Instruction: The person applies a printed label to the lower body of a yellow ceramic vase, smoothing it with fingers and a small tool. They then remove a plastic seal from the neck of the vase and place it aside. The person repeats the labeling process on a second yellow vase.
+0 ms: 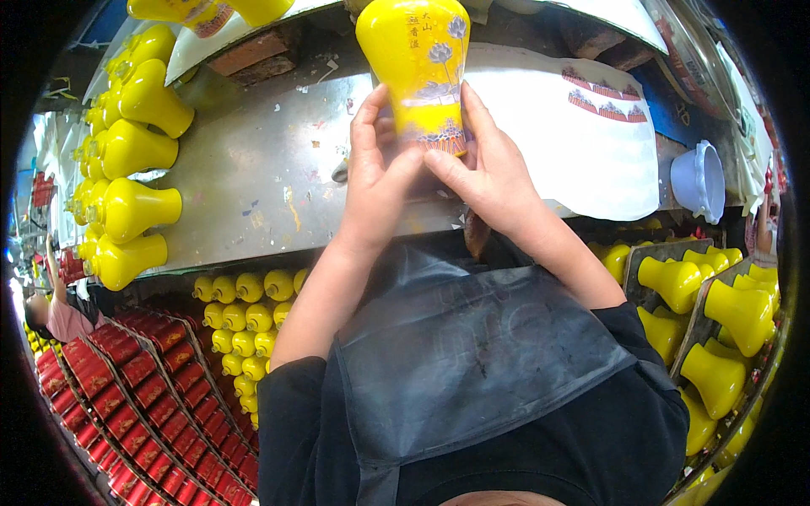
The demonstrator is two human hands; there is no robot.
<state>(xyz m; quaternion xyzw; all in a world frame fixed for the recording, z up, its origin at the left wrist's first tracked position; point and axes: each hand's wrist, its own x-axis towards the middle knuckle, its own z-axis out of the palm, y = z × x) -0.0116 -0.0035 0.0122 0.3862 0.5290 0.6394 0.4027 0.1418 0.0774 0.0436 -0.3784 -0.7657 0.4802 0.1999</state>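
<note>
Between my two hands is a glossy yellow vase-shaped bottle [413, 55], wide at the top and narrow toward me. Printed lotus flowers, a few characters and a patterned band at the narrow end decorate it. My left hand [375, 173] wraps the left side, its thumb pressed near the band. From the right, my right hand [489, 169] grips the same bottle, thumb on the band and fingers behind. Just right of it lies a white sheet [540, 126], bearing a few small patterned band decals [603, 97] at its right end.
Plain yellow bottles [139, 211] lie stacked at the table's left edge. The metal table [236, 185] carries scraps and paint specks. A lavender tub [699, 181] stands at right. Racks of yellow bottles [713, 379] and red cylinders [152, 379] flank me. Another person [63, 316] is at far left.
</note>
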